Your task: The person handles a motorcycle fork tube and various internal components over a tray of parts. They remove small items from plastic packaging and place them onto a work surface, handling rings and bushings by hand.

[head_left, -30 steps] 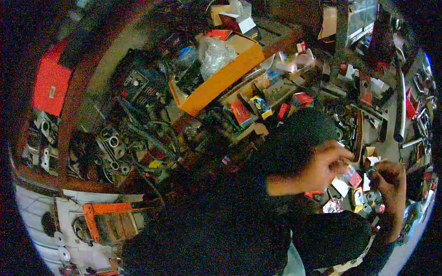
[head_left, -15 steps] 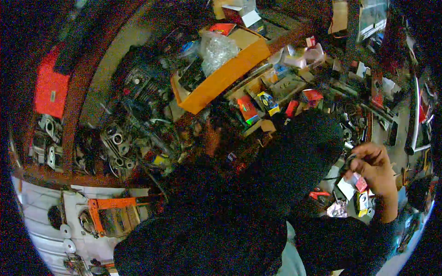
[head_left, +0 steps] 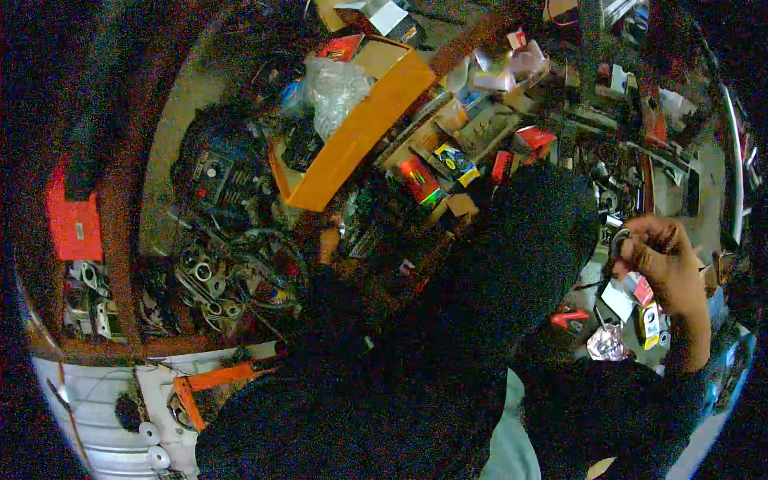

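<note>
My right hand is raised at the right, its thumb and fingers pinched on a small dark part with a rounded edge. Its exact kind is not clear. Below those fingers lie a red-and-white small box, a yellow-and-white box and crumpled silvery wrapping. My left hand shows only dimly in shadow, below the near corner of a long orange cardboard box. Its fingers cannot be made out. Dark sleeves and dark-clothed legs cover the middle.
Clear plastic wrapping fills part of the orange box. Metal engine parts and a red box stand at the left. Several small cartons, including a red one, lie beyond my legs. An orange metal frame is at lower left.
The view has shifted, so the orange box and cartons now appear further left. My right hand keeps its pinch on the dark part and appears slightly higher and further right.
</note>
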Demonstrator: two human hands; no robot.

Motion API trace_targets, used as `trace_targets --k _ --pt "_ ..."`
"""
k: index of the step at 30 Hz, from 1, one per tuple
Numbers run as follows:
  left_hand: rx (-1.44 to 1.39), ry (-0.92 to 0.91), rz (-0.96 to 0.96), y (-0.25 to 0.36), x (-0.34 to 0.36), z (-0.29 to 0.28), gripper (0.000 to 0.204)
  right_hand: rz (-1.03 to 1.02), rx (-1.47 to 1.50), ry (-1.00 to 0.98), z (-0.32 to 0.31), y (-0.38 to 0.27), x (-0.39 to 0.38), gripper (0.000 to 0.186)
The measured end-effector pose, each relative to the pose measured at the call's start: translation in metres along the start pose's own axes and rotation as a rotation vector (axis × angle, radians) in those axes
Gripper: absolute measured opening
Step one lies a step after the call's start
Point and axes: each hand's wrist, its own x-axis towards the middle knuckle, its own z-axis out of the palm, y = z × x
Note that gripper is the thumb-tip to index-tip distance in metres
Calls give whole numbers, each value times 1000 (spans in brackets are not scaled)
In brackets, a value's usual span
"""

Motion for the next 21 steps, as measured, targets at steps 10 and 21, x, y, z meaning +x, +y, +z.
trace_targets --k 10,21 --pt "-98 -65 6 15 -1 -13 20 129 43 14 -3 -2 5 25" --pt "-906 -282 22 141 -25 -41 21 149 53 3 12 -20 12 24"
